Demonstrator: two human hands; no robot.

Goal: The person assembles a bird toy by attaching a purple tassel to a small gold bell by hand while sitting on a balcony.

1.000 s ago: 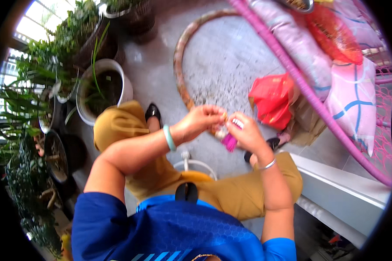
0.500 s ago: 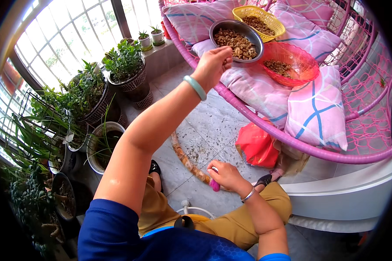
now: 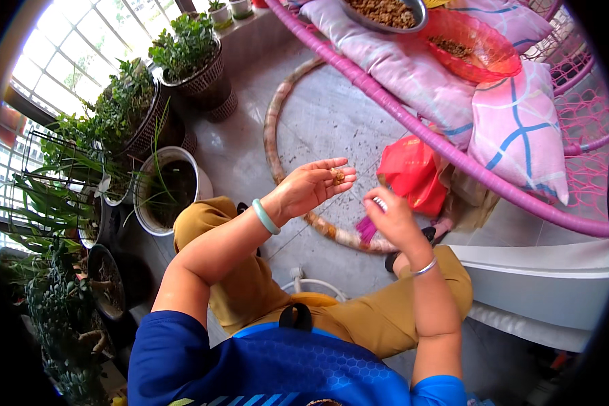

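My left hand (image 3: 312, 187), with a pale green bangle at its wrist, is turned palm up over the floor. A small golden-brown piece (image 3: 337, 177) rests at its fingers, held by the thumb side; its exact kind is too small to tell. Just right of it my right hand (image 3: 394, 220) is closed round a small brush (image 3: 367, 230) with magenta bristles that point down. Something white shows between its fingers. The brush and the brown piece are apart. Similar brown pieces fill a metal bowl (image 3: 418, 15) on the hanging chair.
A red translucent basket (image 3: 501, 64) with fewer brown pieces stands on the pink cushions (image 3: 517, 128). The chair's pink rim (image 3: 413, 115) crosses ahead. A red bag (image 3: 413, 172) sits below it, near a ring-shaped base (image 3: 272, 135). Potted plants (image 3: 172, 193) line the left.
My left hand has come back from the metal bowl with a brown piece at its fingers. The right hand with the brush has risen toward it. The view has tilted down.
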